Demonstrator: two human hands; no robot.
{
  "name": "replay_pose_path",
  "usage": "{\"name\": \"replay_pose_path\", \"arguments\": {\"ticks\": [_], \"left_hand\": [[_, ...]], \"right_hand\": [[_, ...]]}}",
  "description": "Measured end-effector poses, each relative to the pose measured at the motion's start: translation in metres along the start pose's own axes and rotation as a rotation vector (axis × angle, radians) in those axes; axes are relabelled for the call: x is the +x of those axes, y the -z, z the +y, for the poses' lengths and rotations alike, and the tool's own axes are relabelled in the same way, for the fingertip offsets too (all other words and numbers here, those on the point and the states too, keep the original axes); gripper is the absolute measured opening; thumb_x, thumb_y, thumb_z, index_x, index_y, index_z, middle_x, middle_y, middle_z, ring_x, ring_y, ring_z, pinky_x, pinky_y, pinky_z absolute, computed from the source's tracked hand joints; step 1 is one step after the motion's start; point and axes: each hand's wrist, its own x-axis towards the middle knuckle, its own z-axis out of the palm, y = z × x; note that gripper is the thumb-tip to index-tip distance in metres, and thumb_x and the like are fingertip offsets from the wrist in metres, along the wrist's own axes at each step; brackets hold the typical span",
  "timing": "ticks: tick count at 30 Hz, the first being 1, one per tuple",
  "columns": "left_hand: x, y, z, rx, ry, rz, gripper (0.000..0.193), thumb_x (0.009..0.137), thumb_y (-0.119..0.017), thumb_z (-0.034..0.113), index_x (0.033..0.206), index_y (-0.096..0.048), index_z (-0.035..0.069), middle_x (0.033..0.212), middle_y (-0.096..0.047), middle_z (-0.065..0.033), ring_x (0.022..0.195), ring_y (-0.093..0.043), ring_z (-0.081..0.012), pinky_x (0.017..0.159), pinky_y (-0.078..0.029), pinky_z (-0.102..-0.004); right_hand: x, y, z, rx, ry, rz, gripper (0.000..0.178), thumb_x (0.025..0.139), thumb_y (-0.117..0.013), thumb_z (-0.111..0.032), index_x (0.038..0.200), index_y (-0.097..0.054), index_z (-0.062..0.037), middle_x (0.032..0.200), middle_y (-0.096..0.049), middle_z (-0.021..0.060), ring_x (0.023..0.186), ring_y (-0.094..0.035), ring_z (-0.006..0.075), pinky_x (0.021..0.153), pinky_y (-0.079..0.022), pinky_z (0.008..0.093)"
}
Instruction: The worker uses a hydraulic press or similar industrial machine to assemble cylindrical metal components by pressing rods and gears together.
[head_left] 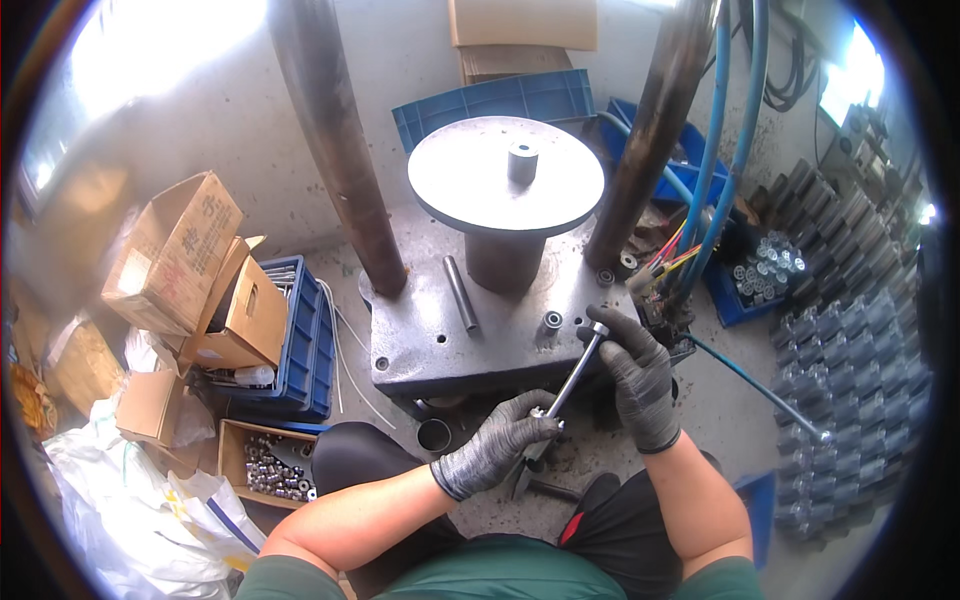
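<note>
Both my hands wear grey work gloves. My left hand (505,440) is closed round the lower part of a shiny metal rod (574,382), which slants up to the right in front of the press base. My right hand (640,375) pinches the rod's upper end, where a short, wider metal collar (599,329) sits. Below my left hand a darker piece shows, partly hidden by the glove; I cannot tell if it belongs to the rod. On the base (420,345), a loose steel bar (461,293) and a small metal bushing (553,320) lie nearby.
A round steel plate (450,190) carries a small cylinder (522,162) between two thick columns (335,140). Left are cardboard boxes (170,250), a blue crate (310,350) and a box of small metal parts (278,470). Stacked metal parts (850,400) and blue hoses (735,150) stand right.
</note>
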Motion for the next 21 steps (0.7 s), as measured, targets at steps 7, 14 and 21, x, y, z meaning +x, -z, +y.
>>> {"name": "replay_pose_path", "arguments": {"ticks": [7, 14, 21], "left_hand": [[0.000, 0.000, 0.003, 0.008, 0.004, -0.017, 0.046, 0.090, -0.074, 0.032, 0.124, -0.057, 0.004, 0.094, -0.066, -0.0051, 0.079, -0.063, -0.0111, 0.062, -0.055, -0.0276], [-0.001, 0.001, 0.002, 0.030, -0.007, -0.024, 0.050, 0.092, -0.073, 0.039, 0.122, -0.057, 0.003, 0.096, -0.069, -0.0083, 0.076, -0.064, -0.0125, 0.066, -0.056, -0.0299], [-0.004, 0.001, 0.002, 0.099, -0.022, 0.013, 0.055, 0.093, -0.072, 0.045, 0.123, -0.057, 0.001, 0.094, -0.069, -0.0082, 0.075, -0.064, -0.0120, 0.070, -0.057, -0.0287]], "right_hand": [[-0.004, 0.000, 0.005, -0.093, -0.031, 0.050, 0.033, 0.101, -0.056, -0.002, 0.132, -0.066, -0.0041, 0.105, -0.073, 0.0052, 0.095, -0.067, 0.0100, 0.087, -0.053, 0.0252], [-0.002, -0.002, 0.018, -0.381, 0.189, 0.096, 0.025, 0.102, -0.057, -0.003, 0.125, -0.067, -0.0017, 0.098, -0.075, 0.0133, 0.090, -0.072, 0.0154, 0.082, -0.055, 0.0292], [-0.002, -0.012, 0.015, -0.394, 0.251, 0.100, 0.023, 0.104, -0.054, -0.003, 0.124, -0.065, -0.0021, 0.101, -0.075, 0.0111, 0.093, -0.072, 0.0144, 0.082, -0.055, 0.0281]]}}
